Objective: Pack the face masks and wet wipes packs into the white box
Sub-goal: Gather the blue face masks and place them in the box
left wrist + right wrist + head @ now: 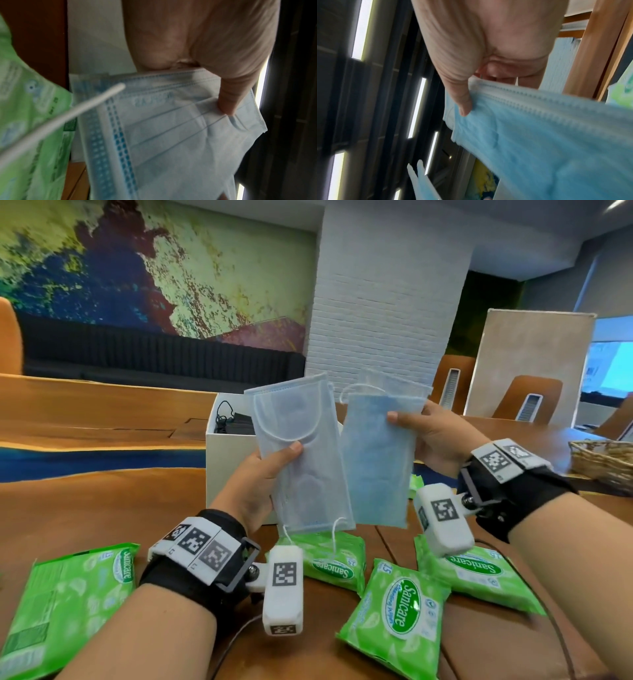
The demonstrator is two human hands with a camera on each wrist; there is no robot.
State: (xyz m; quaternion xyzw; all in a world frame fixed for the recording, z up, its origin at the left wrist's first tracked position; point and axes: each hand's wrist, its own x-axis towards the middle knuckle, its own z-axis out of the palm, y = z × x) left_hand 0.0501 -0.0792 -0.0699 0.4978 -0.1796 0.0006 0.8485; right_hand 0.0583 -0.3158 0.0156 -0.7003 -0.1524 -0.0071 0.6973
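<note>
In the head view, the left hand is pinching a pale mask stack and the right hand is pinching a bluer mask stack, both raised before the white box, which is already holding dark masks. Lowering each stack flat, loops tucked, would likely pack best. Four green wipes packs are lying on the table; a wicker basket is sitting far right.

In the left wrist view, the fingers are clamping the pleats while an ear loop is dangling.

In the right wrist view, the thumb is pressing the stack's edge.
</note>
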